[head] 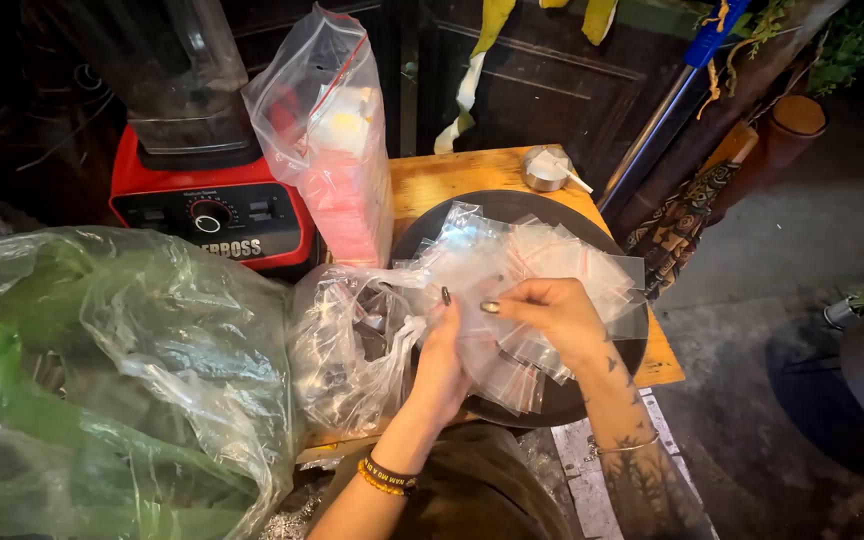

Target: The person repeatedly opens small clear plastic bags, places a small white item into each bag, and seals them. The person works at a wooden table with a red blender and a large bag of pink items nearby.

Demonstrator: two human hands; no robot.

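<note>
Both hands pinch one small clear zip bag (480,345) between them: the left hand (442,365) grips its left edge, the right hand (552,312) its top. It sits atop a heap of like bags (552,262) on a round black tray (512,205). At nine o'clock lies a crumpled plastic bag (347,345); at eleven, a red blender (207,210).

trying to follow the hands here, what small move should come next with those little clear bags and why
Probably peel one small clear bag free of the heap. Both the left hand and the right hand already pinch at the same spot, where the bags lie overlapped on the dark round tray, so a single bag looks hard to lift without separating it first.
</note>
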